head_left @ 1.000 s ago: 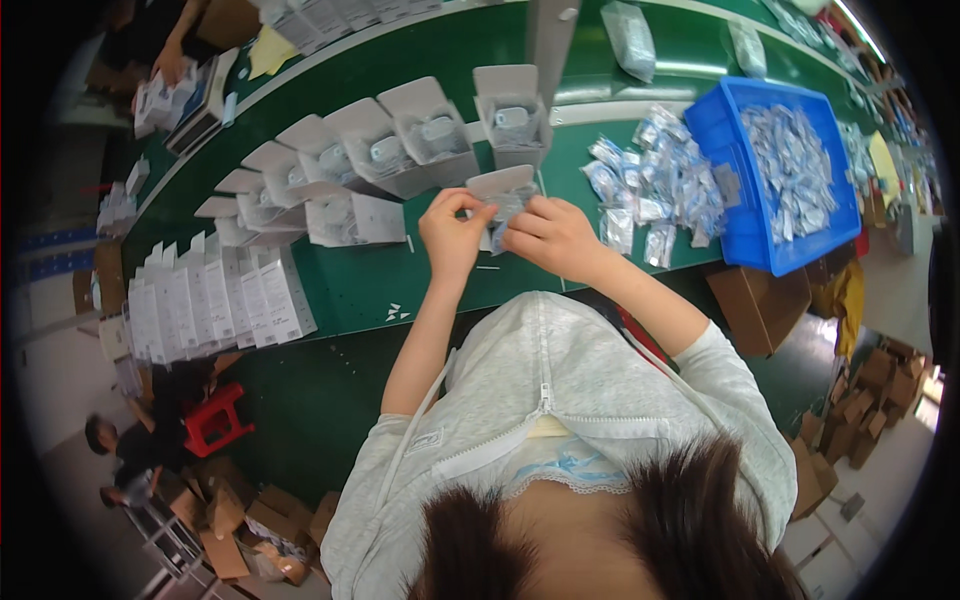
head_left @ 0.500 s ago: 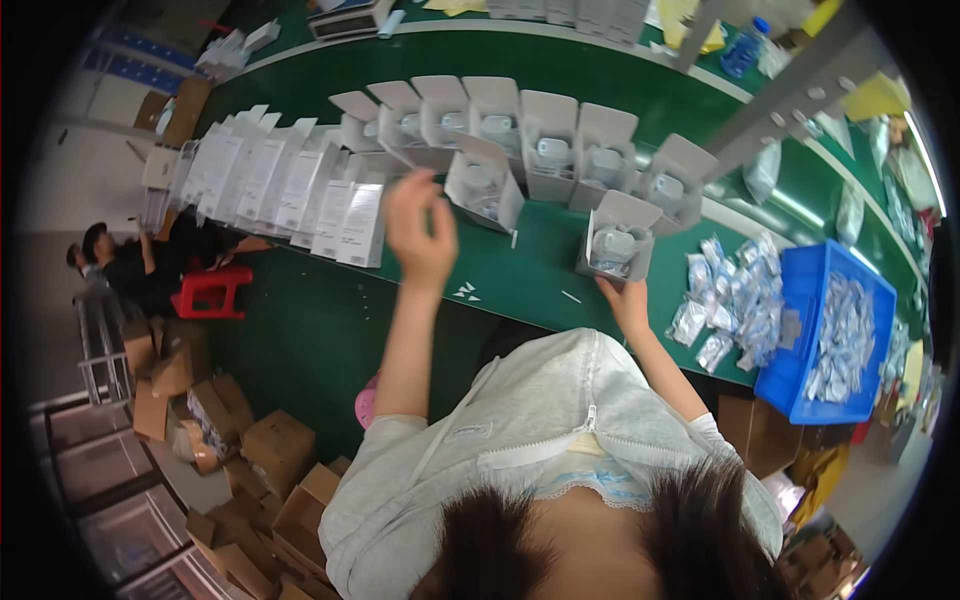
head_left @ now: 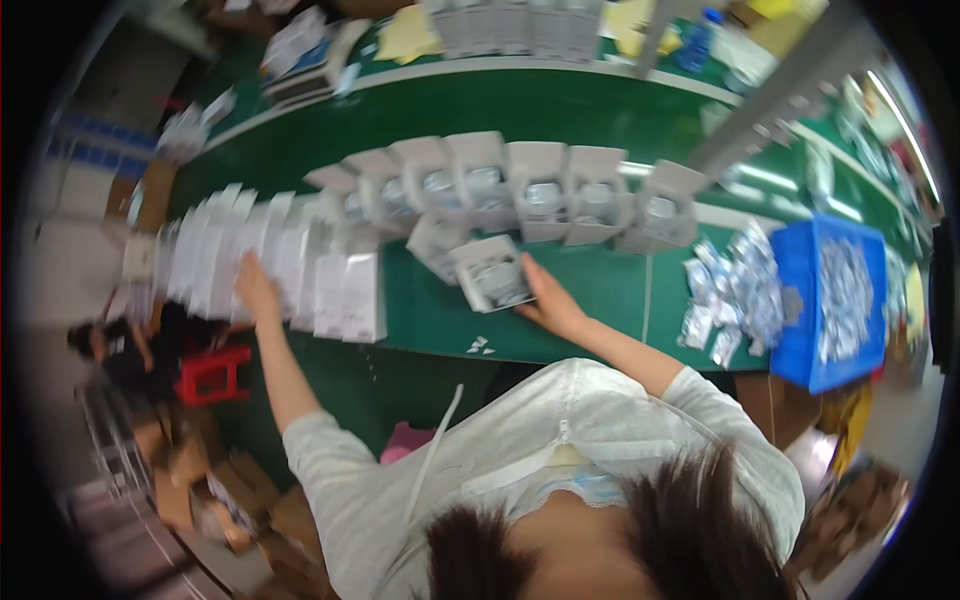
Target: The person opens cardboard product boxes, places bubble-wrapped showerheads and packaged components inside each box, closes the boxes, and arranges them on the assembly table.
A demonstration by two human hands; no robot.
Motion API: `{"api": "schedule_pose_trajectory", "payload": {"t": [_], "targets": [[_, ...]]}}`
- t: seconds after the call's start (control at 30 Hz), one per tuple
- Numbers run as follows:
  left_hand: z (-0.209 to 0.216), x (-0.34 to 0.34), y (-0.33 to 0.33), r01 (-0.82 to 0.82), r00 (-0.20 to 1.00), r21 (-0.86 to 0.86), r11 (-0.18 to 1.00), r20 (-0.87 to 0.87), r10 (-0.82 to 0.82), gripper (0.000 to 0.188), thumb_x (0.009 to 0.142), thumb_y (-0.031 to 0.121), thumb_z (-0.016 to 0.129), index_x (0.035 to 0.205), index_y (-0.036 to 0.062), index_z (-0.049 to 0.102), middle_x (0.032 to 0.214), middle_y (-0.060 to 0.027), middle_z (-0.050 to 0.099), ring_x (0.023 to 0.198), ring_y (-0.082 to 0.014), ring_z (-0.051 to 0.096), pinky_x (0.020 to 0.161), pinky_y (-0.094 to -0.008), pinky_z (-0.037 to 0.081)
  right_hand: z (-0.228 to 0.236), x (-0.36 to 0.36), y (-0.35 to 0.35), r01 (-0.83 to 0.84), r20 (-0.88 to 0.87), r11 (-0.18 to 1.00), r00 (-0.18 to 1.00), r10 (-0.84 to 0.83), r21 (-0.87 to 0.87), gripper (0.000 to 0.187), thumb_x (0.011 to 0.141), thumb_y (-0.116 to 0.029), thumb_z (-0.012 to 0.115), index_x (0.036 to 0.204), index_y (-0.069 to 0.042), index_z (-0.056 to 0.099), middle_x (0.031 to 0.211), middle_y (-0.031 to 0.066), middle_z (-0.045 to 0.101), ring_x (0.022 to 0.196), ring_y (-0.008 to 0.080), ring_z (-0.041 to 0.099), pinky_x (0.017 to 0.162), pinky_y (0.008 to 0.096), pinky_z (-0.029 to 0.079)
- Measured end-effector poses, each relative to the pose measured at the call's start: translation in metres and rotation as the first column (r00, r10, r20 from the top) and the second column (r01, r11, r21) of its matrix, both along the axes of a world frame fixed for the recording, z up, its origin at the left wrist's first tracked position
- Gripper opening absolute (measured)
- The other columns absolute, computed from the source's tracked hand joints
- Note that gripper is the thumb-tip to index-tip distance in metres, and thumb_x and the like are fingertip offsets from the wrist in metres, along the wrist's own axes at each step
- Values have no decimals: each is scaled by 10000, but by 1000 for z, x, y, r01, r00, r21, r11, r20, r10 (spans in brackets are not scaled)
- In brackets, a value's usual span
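My right hand (head_left: 552, 304) grips the side of an open white box (head_left: 514, 297) over the middle of the bench. Clear and pale items lie inside that box, too blurred to name. Just behind and left of it is another open white box (head_left: 428, 240), its flap raised. My left hand (head_left: 259, 288) is stretched out to the left, fingers extended against a row of upright white boxes (head_left: 310, 262). No object shows in its fingers, though they are slightly smeared.
Several open boxes (head_left: 544, 222) with clear contents stand in an arc on the green bench (head_left: 590, 330). Small sealed packets (head_left: 735, 290) are piled at right beside a blue bin (head_left: 793, 345) of more packets. A metal post (head_left: 780, 105) slants across the back right. Cartons (head_left: 245, 485) and a red stool (head_left: 213, 373) are at lower left.
My right hand has carried its open box leftward, close to the other front box. My left hand has gone from beside that front box to the upright row. The view has shifted.
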State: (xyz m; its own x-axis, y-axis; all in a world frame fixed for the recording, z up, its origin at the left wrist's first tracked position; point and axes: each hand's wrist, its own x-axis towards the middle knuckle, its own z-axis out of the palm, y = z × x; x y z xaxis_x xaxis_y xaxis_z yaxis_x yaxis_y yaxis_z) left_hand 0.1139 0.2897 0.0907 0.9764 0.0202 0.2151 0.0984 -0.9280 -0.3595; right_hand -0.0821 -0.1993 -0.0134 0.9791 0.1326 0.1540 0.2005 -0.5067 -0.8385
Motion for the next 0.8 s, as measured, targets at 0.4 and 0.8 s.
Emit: {"api": "schedule_pose_trajectory", "payload": {"t": [0.4, 0.8], "targets": [[82, -159, -156, 324, 827, -473, 819, 562, -2, 482, 847, 74, 474, 1296, -25, 329, 1345, -197, 327, 1254, -315, 308, 1026, -367, 240, -34, -6, -353, 696, -13, 708, 714, -700, 120, 155, 774, -96, 526, 858, -1, 617, 689, 72, 607, 623, 127, 555, 579, 259, 444], [127, -259, -387, 314, 721, -877, 364, -28, -692, 511, 760, -53, 477, 1257, 47, 415, 1340, -97, 371, 1265, -268, 311, 1028, -435, 235, -81, 245, -480, 275, -162, 630, 822, -546, -726, 490, 764, -236, 595, 1182, -26, 453, 1020, 121, 581, 899, 236, 559, 848, 317, 408]]}}
